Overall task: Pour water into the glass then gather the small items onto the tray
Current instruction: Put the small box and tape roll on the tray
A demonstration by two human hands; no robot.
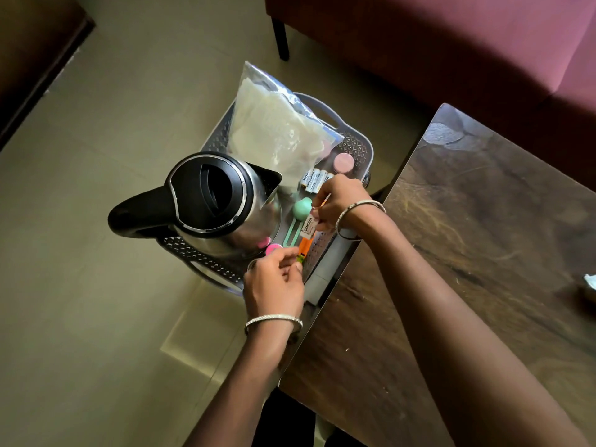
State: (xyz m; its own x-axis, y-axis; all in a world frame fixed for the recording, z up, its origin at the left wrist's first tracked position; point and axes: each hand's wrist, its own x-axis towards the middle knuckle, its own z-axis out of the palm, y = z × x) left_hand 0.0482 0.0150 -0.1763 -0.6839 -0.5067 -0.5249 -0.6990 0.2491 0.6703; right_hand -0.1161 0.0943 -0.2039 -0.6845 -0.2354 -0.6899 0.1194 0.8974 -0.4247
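Head view: bulky kettle point(209, 201), plastic bag point(274, 124) on tray point(358, 146)

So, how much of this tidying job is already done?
Mostly done, it seems. The kettle, batteries, a bag and a teal piece already sit on the tray. The left hand and right hand pinch an orange marker over it. Left: something pale on the table, perhaps. No glass shows clearly, so I can't judge the pouring.
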